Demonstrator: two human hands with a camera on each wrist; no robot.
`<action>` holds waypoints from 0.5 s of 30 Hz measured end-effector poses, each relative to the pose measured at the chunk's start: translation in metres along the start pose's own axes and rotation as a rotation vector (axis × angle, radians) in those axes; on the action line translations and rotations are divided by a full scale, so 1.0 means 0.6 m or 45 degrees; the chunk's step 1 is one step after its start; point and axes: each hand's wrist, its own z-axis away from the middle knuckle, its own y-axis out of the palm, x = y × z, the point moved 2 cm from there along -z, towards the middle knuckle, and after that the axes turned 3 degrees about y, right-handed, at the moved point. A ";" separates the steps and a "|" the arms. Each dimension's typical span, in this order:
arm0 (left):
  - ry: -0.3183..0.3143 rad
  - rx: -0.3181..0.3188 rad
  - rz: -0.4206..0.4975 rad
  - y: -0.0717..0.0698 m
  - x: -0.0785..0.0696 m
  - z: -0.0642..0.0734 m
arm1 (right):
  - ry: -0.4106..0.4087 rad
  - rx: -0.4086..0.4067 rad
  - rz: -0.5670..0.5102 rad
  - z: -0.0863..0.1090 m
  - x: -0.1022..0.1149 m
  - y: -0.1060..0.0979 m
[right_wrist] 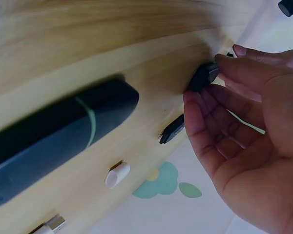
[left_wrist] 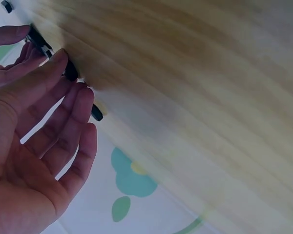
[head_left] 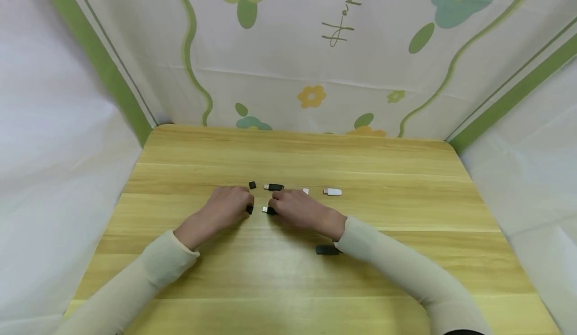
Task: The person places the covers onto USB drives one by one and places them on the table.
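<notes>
My left hand (head_left: 227, 205) pinches a small black cap (head_left: 250, 209) between thumb and fingertips; the cap (left_wrist: 71, 72) also shows in the left wrist view. Opposite it, a black USB stick (head_left: 270, 210) is gripped by my right hand (head_left: 299, 209), its metal plug pointing left at the cap. A short gap separates plug and cap. In the right wrist view, thumb and fingers hold the stick's body (right_wrist: 203, 77) close over the table. Just beyond the hands lie a second black USB stick (head_left: 275, 187), plug bare, and another black cap (head_left: 252, 185).
A white cap (head_left: 305, 191) lies partly behind my right hand, with a white USB stick (head_left: 332, 192) to its right. Nearer me, a larger dark, long object (head_left: 327, 250) lies by my right sleeve. A printed curtain (head_left: 270, 74) hangs behind the wooden table (head_left: 279, 285).
</notes>
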 end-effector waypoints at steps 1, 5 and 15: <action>0.003 -0.008 -0.003 0.000 0.000 0.000 | 0.004 0.001 0.000 -0.001 0.001 0.000; 0.013 -0.025 -0.013 0.002 0.001 0.000 | 0.011 0.006 0.011 -0.005 0.001 0.000; 0.003 -0.044 0.066 0.001 0.000 0.000 | 0.029 0.023 -0.037 -0.007 -0.002 0.004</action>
